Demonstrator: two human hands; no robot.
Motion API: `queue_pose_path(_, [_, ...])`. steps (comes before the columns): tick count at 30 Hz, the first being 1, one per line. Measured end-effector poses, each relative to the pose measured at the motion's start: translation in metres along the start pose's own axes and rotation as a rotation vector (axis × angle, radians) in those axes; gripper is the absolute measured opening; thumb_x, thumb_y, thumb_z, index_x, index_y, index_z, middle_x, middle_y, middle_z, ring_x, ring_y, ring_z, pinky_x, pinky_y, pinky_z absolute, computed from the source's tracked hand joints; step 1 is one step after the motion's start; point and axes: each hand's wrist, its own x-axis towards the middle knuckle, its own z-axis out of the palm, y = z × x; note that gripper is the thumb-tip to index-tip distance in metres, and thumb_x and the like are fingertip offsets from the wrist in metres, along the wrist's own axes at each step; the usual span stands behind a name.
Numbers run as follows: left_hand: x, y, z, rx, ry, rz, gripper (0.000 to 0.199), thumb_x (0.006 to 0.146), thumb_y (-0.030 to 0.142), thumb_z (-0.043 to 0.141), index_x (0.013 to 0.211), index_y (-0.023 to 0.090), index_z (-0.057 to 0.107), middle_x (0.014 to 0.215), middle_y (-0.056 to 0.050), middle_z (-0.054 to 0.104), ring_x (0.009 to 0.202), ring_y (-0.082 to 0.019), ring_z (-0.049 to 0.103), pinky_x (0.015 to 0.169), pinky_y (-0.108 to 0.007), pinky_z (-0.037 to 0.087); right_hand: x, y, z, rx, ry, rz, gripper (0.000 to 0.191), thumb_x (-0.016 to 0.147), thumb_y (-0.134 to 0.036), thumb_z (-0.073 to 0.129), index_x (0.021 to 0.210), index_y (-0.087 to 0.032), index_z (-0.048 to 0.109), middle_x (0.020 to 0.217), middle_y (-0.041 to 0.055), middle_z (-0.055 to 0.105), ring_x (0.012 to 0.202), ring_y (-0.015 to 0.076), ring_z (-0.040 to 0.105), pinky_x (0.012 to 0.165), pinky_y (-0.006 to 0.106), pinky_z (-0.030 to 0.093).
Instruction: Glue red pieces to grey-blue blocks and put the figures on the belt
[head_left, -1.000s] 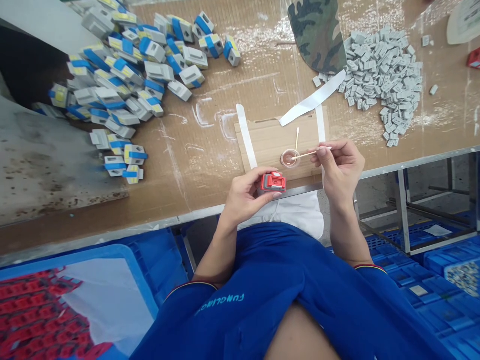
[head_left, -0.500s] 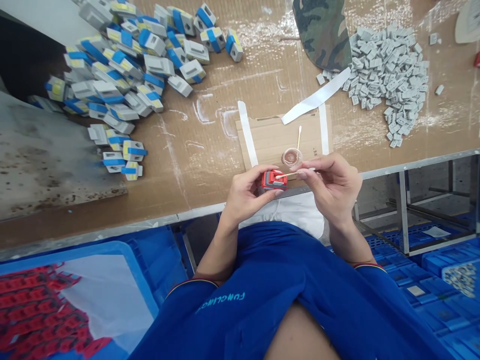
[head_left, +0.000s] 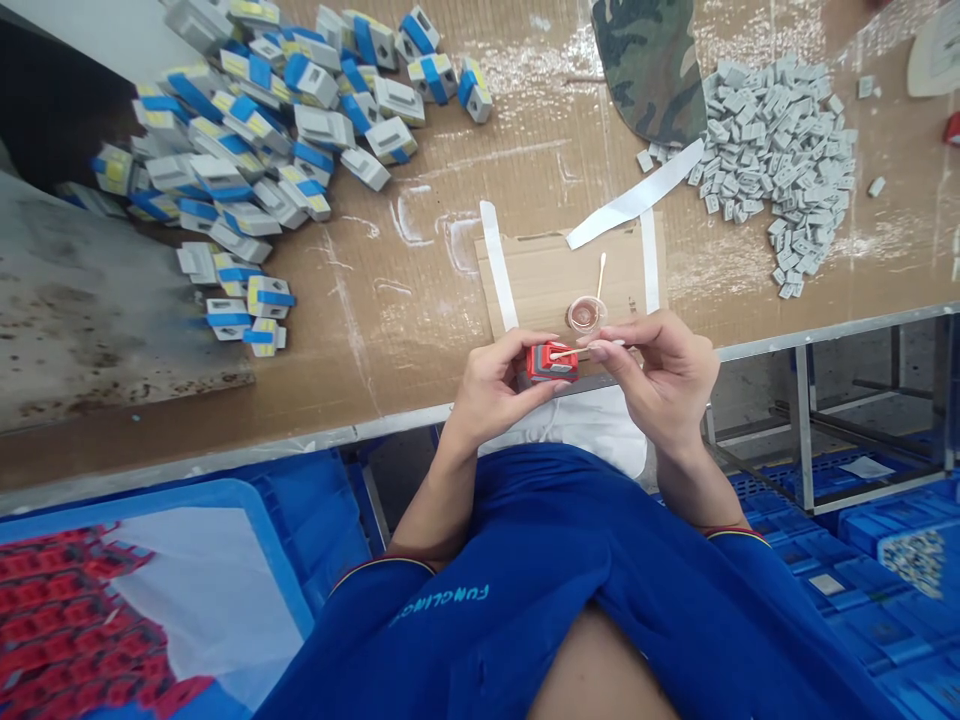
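Observation:
My left hand grips a small red and grey plastic toy vehicle between thumb and fingers, near the table's front edge. Pinched in my right hand is a cotton swab, its tip touching the recess on top of the red piece. Just beyond my hands, a small clear cup with reddish-brown liquid stands on a cardboard sheet. A second cotton swab leans out of or against the cup; I cannot tell which.
White, blue and yellow toy parts are heaped at the left. Small grey pieces are piled at the right beside a camouflage cloth item. White tape strips lie on the cardboard. A blue tray at lower left bears rows of red parts.
The swab's tip stays on the red piece, with my right hand shifted very slightly left. The rest of the scene shifts slightly with the camera.

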Motion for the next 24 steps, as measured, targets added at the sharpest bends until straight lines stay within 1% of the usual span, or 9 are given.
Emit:
queue_pose_path(3, [-0.001,-0.001,0.0,-0.015,0.001,-0.022,0.049,0.08,0.042,0.095,0.119,0.019,0.076,0.097,-0.007,0.084,0.081,-0.019,0.079,0.07,-0.025,0.061,-0.001,0.001,0.001,-0.033,0.003,0.005,0.01,0.097,-0.036,0.081,0.099,-0.028,0.077,0.088,-0.0013,0.084,0.079,0.0171,0.083,0.07,0.028,0.068])
queue_pose_path(7, [-0.001,-0.001,0.001,-0.043,-0.005,-0.029,0.049,0.079,0.041,0.095,0.118,0.019,0.076,0.098,-0.008,0.084,0.082,-0.019,0.079,0.072,-0.026,0.062,-0.002,-0.001,0.001,-0.001,0.003,-0.03,0.006,0.097,-0.03,0.082,0.098,-0.028,0.076,0.09,-0.0011,0.085,0.079,0.0171,0.084,0.07,0.028,0.068])
queue_pose_path(11, [-0.002,-0.001,0.001,-0.04,0.0,-0.033,0.049,0.079,0.042,0.095,0.116,0.019,0.075,0.098,-0.008,0.083,0.081,-0.019,0.079,0.072,-0.027,0.062,-0.002,-0.008,0.001,-0.075,0.0,-0.093,0.005,0.097,-0.027,0.081,0.096,-0.028,0.076,0.091,-0.0012,0.086,0.076,0.017,0.083,0.068,0.028,0.068])
queue_pose_path(14, [-0.002,-0.001,0.002,-0.042,0.001,-0.031,0.048,0.079,0.042,0.096,0.115,0.019,0.075,0.097,-0.007,0.083,0.079,-0.019,0.078,0.071,-0.027,0.062,-0.001,-0.011,0.001,-0.117,0.002,-0.144,0.007,0.096,-0.025,0.081,0.096,-0.028,0.075,0.09,-0.0014,0.086,0.078,0.0178,0.084,0.068,0.029,0.068])
queue_pose_path(17, [-0.002,-0.002,0.002,-0.049,0.002,-0.024,0.047,0.079,0.041,0.096,0.115,0.019,0.075,0.097,-0.007,0.083,0.079,-0.018,0.079,0.071,-0.026,0.062,0.0,-0.013,0.002,-0.099,-0.01,-0.175,0.011,0.095,-0.021,0.082,0.097,-0.029,0.074,0.09,-0.0018,0.086,0.079,0.0178,0.084,0.07,0.029,0.068])
queue_pose_path(20, [-0.001,-0.003,0.002,-0.057,0.012,-0.005,0.048,0.077,0.038,0.098,0.114,0.019,0.075,0.097,-0.006,0.083,0.08,-0.018,0.079,0.071,-0.025,0.061,0.0,-0.014,0.002,-0.089,-0.025,-0.199,0.014,0.093,-0.02,0.084,0.098,-0.029,0.074,0.091,-0.0016,0.087,0.08,0.0185,0.085,0.071,0.03,0.069])
queue_pose_path(24, [-0.001,-0.002,0.002,-0.051,0.016,0.01,0.05,0.075,0.04,0.099,0.113,0.019,0.075,0.099,-0.006,0.083,0.08,-0.017,0.079,0.07,-0.025,0.06,-0.001,-0.016,0.002,-0.114,-0.026,-0.216,0.015,0.093,-0.019,0.084,0.099,-0.03,0.075,0.092,-0.0014,0.087,0.081,0.0197,0.085,0.071,0.031,0.07])
